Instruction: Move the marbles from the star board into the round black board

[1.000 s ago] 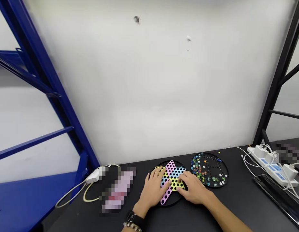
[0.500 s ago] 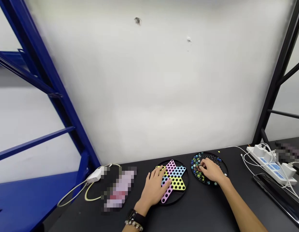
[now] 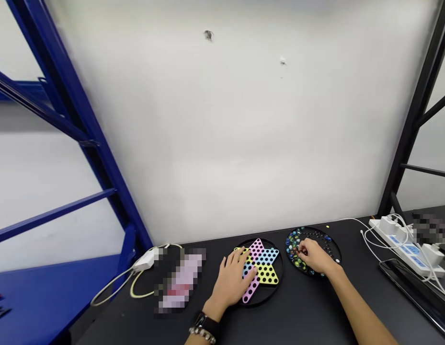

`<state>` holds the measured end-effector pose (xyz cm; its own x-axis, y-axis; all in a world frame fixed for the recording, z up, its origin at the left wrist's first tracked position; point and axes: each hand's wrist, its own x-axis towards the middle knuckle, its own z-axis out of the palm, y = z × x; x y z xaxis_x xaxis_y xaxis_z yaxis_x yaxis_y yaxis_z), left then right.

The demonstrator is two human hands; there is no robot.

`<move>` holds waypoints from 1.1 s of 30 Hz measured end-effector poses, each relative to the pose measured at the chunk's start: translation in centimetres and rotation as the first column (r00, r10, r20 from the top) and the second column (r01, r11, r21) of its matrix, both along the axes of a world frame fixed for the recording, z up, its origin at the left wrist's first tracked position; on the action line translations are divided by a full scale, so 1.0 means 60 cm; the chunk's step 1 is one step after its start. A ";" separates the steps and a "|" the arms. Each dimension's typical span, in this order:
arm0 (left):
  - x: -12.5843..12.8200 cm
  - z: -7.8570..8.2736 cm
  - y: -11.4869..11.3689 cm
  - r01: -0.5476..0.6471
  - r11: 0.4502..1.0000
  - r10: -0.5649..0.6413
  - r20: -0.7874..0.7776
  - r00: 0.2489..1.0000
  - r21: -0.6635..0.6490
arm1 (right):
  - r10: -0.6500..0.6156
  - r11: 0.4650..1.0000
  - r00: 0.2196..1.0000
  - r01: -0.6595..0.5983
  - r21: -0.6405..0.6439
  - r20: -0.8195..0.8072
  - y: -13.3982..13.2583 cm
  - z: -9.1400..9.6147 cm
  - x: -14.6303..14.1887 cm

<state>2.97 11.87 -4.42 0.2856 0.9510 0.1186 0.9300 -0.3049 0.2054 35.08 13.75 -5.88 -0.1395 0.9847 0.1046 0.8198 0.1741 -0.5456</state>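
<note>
Resting left fingers [image 3: 237,257] on star-shaped board [image 3: 267,273].

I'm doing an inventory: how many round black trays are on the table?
2. One tray shows around the star board, partly covered by the left hand; the other tray, right of it, holds marbles, partly covered by the right hand. Any stacked underneath would be hidden.

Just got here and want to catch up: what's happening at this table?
A person's left hand rests spread on a colourful star-shaped board in a round black tray. The right hand, curled, is over a second round tray, at its coloured marbles. Whether it holds one is too small to tell.
</note>
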 end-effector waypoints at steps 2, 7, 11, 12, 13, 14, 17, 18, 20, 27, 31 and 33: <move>0.001 0.001 -0.001 -0.001 1.000 0.001 -0.001 1.000 -0.009 | -0.003 1.000 1.000 0.003 0.003 0.013 -0.001 0.001 -0.003; 0.004 0.008 -0.004 -0.018 1.000 0.017 -0.013 1.000 -0.023 | -0.011 1.000 1.000 0.011 0.028 -0.009 -0.004 0.005 -0.006; 0.006 0.012 -0.006 -0.016 1.000 0.015 -0.008 1.000 -0.023 | -0.011 0.999 0.998 0.013 0.034 -0.062 0.000 0.003 -0.001; 0.006 0.013 -0.007 -0.014 1.000 0.014 -0.006 1.000 -0.022 | -0.017 0.999 0.995 0.021 0.042 -0.100 0.002 0.004 0.001; 0.006 0.014 -0.007 -0.014 1.000 0.014 -0.006 1.000 -0.022 | -0.025 0.998 0.987 0.033 0.048 -0.159 0.004 0.006 0.004; 0.006 0.015 -0.008 -0.014 1.000 0.014 -0.007 1.000 -0.023 | -0.035 0.998 0.969 0.047 0.044 -0.245 0.006 0.009 0.006; 0.006 0.017 -0.008 -0.020 0.999 0.020 -0.013 1.000 -0.027 | -0.090 0.996 0.748 0.079 -0.046 -0.657 0.010 0.027 0.012; 0.006 0.017 -0.008 -0.021 0.999 0.021 -0.013 1.000 -0.029 | -0.108 0.994 0.592 0.078 -0.077 -0.799 0.010 0.035 0.013; 0.005 0.015 -0.007 -0.019 0.999 0.018 -0.011 1.000 -0.030 | -0.138 0.990 0.235 0.054 -0.129 -0.962 0.010 0.048 0.016; 0.001 0.004 -0.001 -0.006 1.000 0.006 0.005 1.000 -0.001 | -0.368 0.925 -0.059 -0.124 -0.359 -0.928 0.009 0.058 0.014; 0.002 0.010 -0.003 -0.007 1.000 0.007 0.003 1.000 -0.027 | -0.397 0.912 -0.019 -0.126 -0.391 -0.918 0.010 0.051 0.009; 0.002 0.012 -0.005 -0.009 0.999 0.009 -0.001 1.000 -0.036 | -0.387 0.915 0.016 -0.115 -0.386 -0.922 0.011 0.049 0.009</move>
